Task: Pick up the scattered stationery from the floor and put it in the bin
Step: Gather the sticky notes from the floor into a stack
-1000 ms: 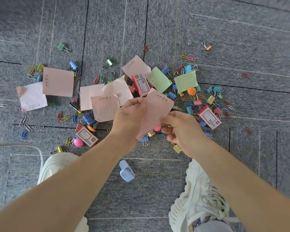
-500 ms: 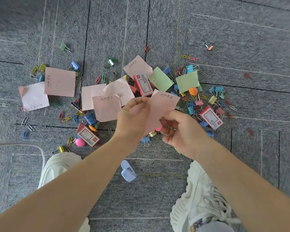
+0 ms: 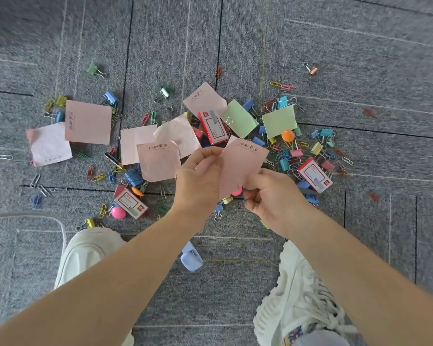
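A pink sticky note (image 3: 241, 163) is held above the carpeted floor (image 3: 360, 58), pinched at its left edge by the left hand (image 3: 200, 181) and at its lower edge by the right hand (image 3: 275, 198).

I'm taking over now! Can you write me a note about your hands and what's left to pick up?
Left hand and right hand both pinch one pink note, lifted above the carpet.
Lying there: other pink notes, two green notes, three red staple boxes, many clips.
No bin in view.
Done: one note picked up.
Left: bin it, then gather everything else.
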Motion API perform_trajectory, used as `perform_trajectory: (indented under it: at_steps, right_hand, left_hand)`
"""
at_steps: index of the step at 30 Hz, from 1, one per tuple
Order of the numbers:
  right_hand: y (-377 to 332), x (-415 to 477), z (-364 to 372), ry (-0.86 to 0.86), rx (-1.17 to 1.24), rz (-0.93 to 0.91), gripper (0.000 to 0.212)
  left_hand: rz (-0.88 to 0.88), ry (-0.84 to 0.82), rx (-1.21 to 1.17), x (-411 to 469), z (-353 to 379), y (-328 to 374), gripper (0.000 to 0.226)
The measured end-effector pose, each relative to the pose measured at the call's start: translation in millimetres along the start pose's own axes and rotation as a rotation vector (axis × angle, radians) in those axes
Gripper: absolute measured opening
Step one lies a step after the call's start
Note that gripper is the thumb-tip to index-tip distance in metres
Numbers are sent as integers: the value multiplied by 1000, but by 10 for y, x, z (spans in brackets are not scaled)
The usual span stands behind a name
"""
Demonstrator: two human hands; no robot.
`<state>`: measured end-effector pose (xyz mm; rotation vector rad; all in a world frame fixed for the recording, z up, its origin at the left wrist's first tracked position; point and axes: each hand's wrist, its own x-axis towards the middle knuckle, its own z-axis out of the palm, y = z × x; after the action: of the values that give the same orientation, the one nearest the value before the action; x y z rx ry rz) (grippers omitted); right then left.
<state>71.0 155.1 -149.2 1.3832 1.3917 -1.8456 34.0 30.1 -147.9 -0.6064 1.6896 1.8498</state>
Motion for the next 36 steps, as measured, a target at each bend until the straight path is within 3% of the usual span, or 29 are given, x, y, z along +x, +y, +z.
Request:
perform_trajectory:
  at_steps: [5,11,16,19,23,27,32,36]
  right_hand:
    - [-22,-45,14,-3,132,-13,27]
    - [-54,-29,24,-2,-62,-84,6]
    - [-80,-19,3,38,-134,-262,17]
    - [-97,-41,-48,14,-66,-282,22]
    - [-124,-87,-137,-22,-188,-316,16]
    - [-116,-130,-96,-110,-311,-309,4]
    - [-105,-109,41,-46,-369,-396,14]
    - [-102,-54,72,32,-448,-444,18]
  left_hand:
    - [-27,7,-22,17,-6,-7,21]
    - [-70,34,-56,52,-34,-46,20]
    - [-143,33,-128,110,-82,-35,19]
    - [-224,-38,-246,156,-123,35,9]
    - [-277,-267,-271,146,-178,130,38]
    - [-333,-315,-362,168,-212,133,50]
    - [-413,-445,-444,147,-189,131,32]
    - [-394,-436,-440,146,-156,107,54]
